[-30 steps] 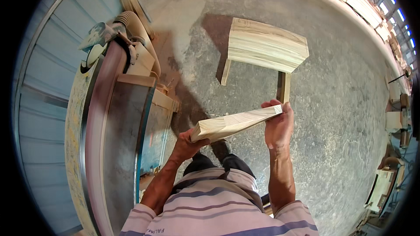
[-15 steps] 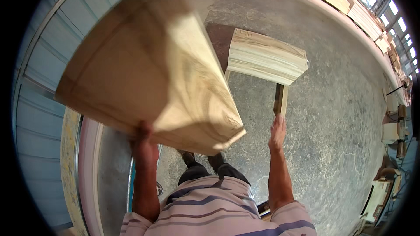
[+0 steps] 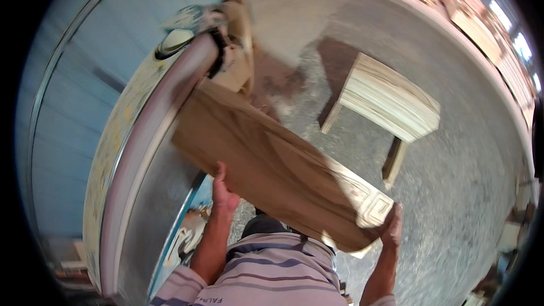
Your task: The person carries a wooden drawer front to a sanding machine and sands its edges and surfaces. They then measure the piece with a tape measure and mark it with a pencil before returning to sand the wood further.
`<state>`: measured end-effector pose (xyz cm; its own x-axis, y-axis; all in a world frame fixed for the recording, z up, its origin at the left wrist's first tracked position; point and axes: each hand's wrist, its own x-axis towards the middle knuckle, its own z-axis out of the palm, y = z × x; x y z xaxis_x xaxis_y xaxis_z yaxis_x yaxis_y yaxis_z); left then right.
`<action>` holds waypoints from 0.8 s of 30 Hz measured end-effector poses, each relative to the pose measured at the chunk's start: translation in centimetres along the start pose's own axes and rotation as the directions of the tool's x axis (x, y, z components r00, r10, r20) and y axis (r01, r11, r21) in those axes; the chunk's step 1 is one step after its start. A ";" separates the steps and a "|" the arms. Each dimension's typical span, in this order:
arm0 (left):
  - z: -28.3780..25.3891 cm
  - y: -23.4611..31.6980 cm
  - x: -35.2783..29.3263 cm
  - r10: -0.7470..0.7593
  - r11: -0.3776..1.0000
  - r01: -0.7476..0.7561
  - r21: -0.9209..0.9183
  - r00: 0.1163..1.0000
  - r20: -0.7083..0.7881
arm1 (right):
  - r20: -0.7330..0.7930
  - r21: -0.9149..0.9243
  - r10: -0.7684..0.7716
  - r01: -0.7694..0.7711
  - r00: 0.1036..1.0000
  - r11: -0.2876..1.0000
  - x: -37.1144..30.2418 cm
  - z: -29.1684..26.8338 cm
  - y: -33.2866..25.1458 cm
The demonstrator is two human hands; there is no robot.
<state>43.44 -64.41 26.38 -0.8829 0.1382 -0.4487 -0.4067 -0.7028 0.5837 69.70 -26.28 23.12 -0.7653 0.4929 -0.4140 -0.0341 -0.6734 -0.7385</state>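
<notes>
A wide brown wooden board (image 3: 266, 164) with swirling grain and a carved-looking pattern at its right end lies across in front of me. My left hand (image 3: 225, 195) grips its near edge, thumb on top. At the right end my right hand (image 3: 392, 226) is closed round the board's edge. The board's far left end reaches over the grey metal table (image 3: 148, 221) of a long machine, close to its upright pinkish belt (image 3: 150, 153). Whether board and belt touch, I cannot tell. The fingers under the board are hidden.
Pale striped boards (image 3: 391, 99) rest on wooden supports (image 3: 395, 161) on the concrete floor to the right. A blue panelled wall (image 3: 73, 136) stands beyond the machine at left. Lumber stacks (image 3: 473, 28) line the far right. Brown dust lies on the floor near the machine's far end.
The board has swung down and round, its left end now by the machine's belt. My right hand has moved from beside the wooden support onto the board's right end. The view has turned left.
</notes>
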 end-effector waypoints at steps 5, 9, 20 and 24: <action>-1.4 -1.1 0.5 -0.055 0.998 0.056 0.004 0.990 -0.130 | 0.028 -0.197 -0.089 0.092 0.996 0.976 -1.2 3.2 -1.6; -3.1 -0.9 2.0 -0.062 0.998 0.060 -0.018 0.983 -0.175 | -0.118 -0.242 -0.076 0.046 0.990 0.969 -0.1 1.8 -0.4; -4.8 -2.6 3.9 -0.038 0.996 0.052 0.076 0.984 -0.177 | 0.059 -0.137 0.097 -0.088 0.994 0.987 0.8 8.1 1.0; -2.7 -3.8 2.3 -0.097 0.994 0.108 0.029 0.964 -0.248 | 0.034 -0.141 0.134 -0.128 0.990 0.982 1.8 9.1 1.9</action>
<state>43.58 -63.35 21.33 -0.7534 0.0287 -0.6570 -0.5061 -0.6633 0.5513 62.42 -31.72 25.81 -0.7844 0.3788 -0.4912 0.1554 -0.6465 -0.7469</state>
